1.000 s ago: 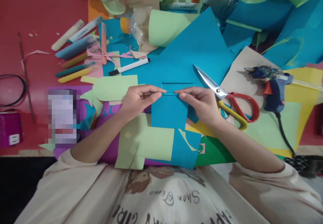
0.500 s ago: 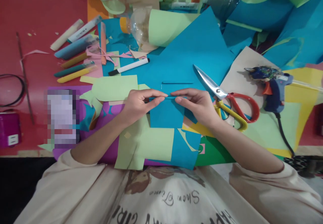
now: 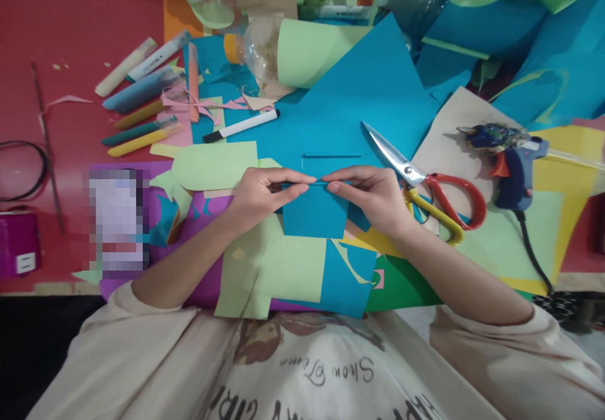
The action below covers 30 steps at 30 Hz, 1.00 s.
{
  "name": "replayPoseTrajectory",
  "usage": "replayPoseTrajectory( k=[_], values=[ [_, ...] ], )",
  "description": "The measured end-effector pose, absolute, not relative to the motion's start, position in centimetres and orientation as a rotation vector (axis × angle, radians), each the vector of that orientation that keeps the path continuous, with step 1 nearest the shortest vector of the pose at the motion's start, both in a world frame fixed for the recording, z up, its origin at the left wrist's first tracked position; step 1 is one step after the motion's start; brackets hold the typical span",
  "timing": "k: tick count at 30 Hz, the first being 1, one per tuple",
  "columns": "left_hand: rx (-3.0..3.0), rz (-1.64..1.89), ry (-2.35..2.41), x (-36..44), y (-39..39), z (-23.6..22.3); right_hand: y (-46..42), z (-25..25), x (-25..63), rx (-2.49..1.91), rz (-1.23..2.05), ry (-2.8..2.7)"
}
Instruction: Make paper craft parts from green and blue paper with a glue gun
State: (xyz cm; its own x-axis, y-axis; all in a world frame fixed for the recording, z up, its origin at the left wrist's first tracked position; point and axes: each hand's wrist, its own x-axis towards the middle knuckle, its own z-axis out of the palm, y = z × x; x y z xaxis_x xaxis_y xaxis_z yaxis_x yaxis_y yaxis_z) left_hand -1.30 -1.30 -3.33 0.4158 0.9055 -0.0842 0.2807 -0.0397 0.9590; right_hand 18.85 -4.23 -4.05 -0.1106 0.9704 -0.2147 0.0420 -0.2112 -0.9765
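Two nearly closed pinches, by the left fingers [image 3: 289, 174] and right fingers [image 3: 348, 172], have been brought closer together on the narrow folded edge of a blue rectangular paper piece [image 3: 314, 215], apparently giving its middle firmer control.

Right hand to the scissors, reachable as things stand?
Likely yes: the scissors lie just beside the right hand, with nothing seen between. But its fingers are pinching the blue paper, so it would probably have to let go first.
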Motion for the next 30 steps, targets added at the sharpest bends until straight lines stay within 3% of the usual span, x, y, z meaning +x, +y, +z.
replayPoseTrajectory(
  k=[30],
  values=[
    [1.666,0.701,1.085,-1.43,-1.48,-3.19,-4.08,-3.61,18.62,-1.337,1.483,-1.139]
  ],
)
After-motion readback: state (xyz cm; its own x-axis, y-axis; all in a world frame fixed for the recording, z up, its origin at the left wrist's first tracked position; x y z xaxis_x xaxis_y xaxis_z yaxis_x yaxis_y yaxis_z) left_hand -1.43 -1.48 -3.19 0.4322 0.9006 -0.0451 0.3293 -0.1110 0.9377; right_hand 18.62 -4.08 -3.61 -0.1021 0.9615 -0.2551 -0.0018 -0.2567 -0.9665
